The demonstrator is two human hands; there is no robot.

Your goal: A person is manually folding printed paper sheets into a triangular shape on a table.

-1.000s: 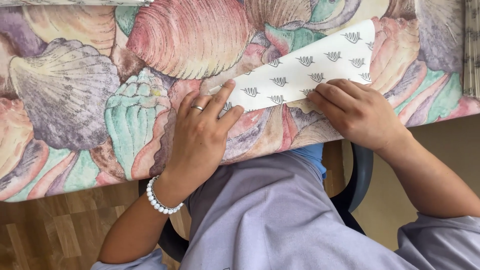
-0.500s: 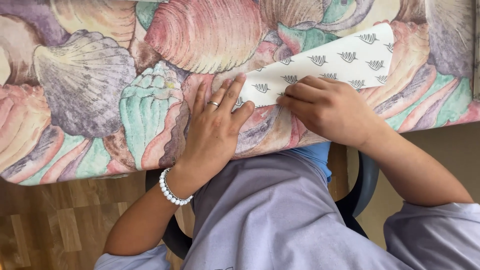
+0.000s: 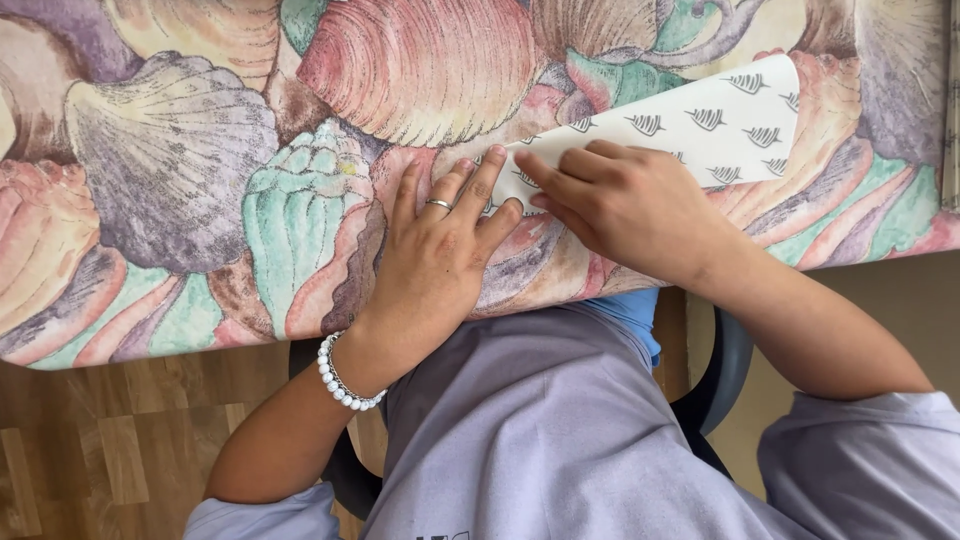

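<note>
A tablecloth (image 3: 180, 180) printed with large seashells in pink, mint, mauve and cream covers the whole table, its near edge running from 9 o'clock down toward 3 o'clock. On it, at about 1 o'clock, lies a sheet of white paper (image 3: 715, 120) patterned with small grey shell marks, folded to a point at its left end. The left hand (image 3: 435, 265) lies flat with fingers spread, fingertips on that pointed end. The right hand (image 3: 635, 210) presses down on the paper just beside it, fingers flat, the two hands touching; neither is closed around anything. A white bead bracelet (image 3: 345, 385) circles the left wrist. Below the table edge, wood parquet floor (image 3: 90, 450) shows at 8 o'clock and a dark chair (image 3: 725, 375) at 4 o'clock.
</note>
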